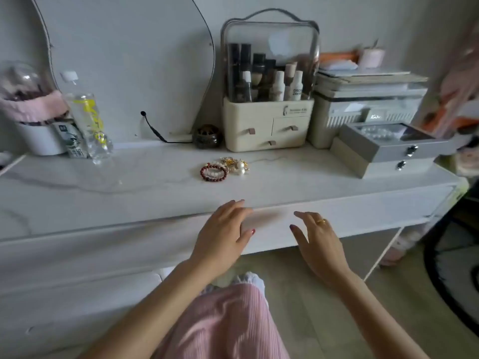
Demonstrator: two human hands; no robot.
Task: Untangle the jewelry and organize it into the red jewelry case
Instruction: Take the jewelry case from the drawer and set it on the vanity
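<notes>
Closest to me, both of the person's hands are hovering at the front edge of the white marble-look table (103, 200), over the drawer front. The left hand (223, 234) has its fingers straight and loosely spread, tips resting right at the table's lip; the right hand (315, 242), with a thin gold ring (321, 221) on one finger, is also relaxed and spread, so neither grip is holding or pinching anything yet. No red jewelry case anywhere that I can see, so my guess is it's in the drawer and the step in hand is getting it out. If so, I'd pull evenly with both hands so the drawer doesn't rack sideways, and go slow so nothing on top gets jolted. Further back, about mid-table and well apart from the hands, sits the tangled pile of jewelry (225, 168): a dark red bead bracelet (214, 172) lying flat as a ring with a white bead loop inside it, touching a clump of gold bits and big pearls on its right. The pile's long axis runs roughly left to right, parallel to the table edge, and a thin chain trails off rightward. Behind that is a cream cosmetics organizer with clear lid (269, 99), and off right a grey glass-topped box (386, 143).
</notes>
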